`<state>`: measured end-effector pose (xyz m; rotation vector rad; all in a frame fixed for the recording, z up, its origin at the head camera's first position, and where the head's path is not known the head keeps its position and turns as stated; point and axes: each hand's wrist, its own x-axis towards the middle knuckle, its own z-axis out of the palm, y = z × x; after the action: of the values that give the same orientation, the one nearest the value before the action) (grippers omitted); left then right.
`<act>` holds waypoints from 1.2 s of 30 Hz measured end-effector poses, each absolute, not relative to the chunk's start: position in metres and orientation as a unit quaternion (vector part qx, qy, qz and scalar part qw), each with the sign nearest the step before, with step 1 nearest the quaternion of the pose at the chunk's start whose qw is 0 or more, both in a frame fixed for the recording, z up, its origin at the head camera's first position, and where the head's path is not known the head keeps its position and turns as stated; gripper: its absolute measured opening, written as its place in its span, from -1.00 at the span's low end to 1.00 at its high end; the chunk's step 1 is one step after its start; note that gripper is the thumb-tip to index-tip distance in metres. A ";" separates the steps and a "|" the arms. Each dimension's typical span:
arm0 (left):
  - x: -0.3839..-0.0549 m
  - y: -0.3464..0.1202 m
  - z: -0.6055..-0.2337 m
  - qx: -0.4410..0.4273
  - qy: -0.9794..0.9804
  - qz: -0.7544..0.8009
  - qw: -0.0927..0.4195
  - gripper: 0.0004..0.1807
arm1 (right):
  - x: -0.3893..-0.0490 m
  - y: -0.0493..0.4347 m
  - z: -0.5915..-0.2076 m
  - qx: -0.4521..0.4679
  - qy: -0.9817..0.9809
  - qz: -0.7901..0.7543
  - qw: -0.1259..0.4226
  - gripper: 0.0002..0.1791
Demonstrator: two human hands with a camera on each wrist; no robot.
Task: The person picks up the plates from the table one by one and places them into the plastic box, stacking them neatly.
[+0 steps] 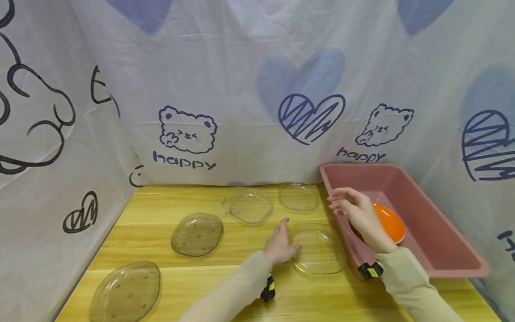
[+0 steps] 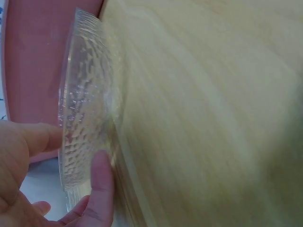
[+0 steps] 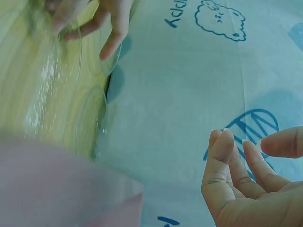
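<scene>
The left hand [image 1: 279,247], fingers relaxed, touched the clear dish [image 1: 319,249], presumably for lifting, which needed pinching; the loose right hand [image 1: 360,217] held nothing near the pink tub [image 1: 427,223].

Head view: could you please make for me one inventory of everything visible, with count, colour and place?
Clear plates: 3, colourless, one beside the tub, two at the back
Tinted plates: 2, smoky brown, left part of table
Tub: 1, pink, right side
Dish: 1, orange, inside tub
Table: 1, yellow wood grain, underneath
Cloth: count unclear, white with blue and black drawings, back and sides
Wrist devices: 2, black and yellow, one per wrist
Sleeves: 2, pale beige, forearms
Left hand: 1, bare, at nearest clear plate
Right hand: 1, bare, over tub's left side
</scene>
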<state>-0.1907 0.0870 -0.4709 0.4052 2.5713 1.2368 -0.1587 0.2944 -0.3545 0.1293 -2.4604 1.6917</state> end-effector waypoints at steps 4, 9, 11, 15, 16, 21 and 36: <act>-0.193 0.089 -0.475 0.138 0.893 0.413 0.114 -0.05 | -0.158 0.289 -0.359 0.037 -0.800 0.597 0.051 -0.65; -0.197 0.085 -0.478 0.131 0.895 0.411 0.113 -0.05 | -0.159 0.281 -0.365 0.025 -0.778 0.626 0.033 -0.63; -0.198 0.082 -0.478 0.129 0.895 0.411 0.114 -0.06 | -0.159 0.278 -0.367 0.022 -0.775 0.631 0.029 -0.62; -0.198 0.074 -0.477 0.128 0.897 0.408 0.114 -0.08 | -0.159 0.269 -0.371 0.011 -0.778 0.628 0.018 -0.64; -0.198 0.071 -0.477 0.129 0.897 0.408 0.115 -0.09 | -0.159 0.267 -0.372 0.010 -0.778 0.628 0.016 -0.65; -0.200 0.055 -0.477 0.130 0.892 0.417 0.116 -0.12 | -0.161 0.256 -0.379 0.004 -0.773 0.635 0.007 -0.65; -0.204 -0.002 -0.479 0.147 0.913 0.369 0.094 -0.24 | -0.171 0.231 -0.408 -0.043 -0.731 0.681 -0.033 -0.67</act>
<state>-0.2042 -0.0022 -0.4791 0.4374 2.7079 1.0948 -0.1709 0.2310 -0.4081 -0.1375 -2.3454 2.1844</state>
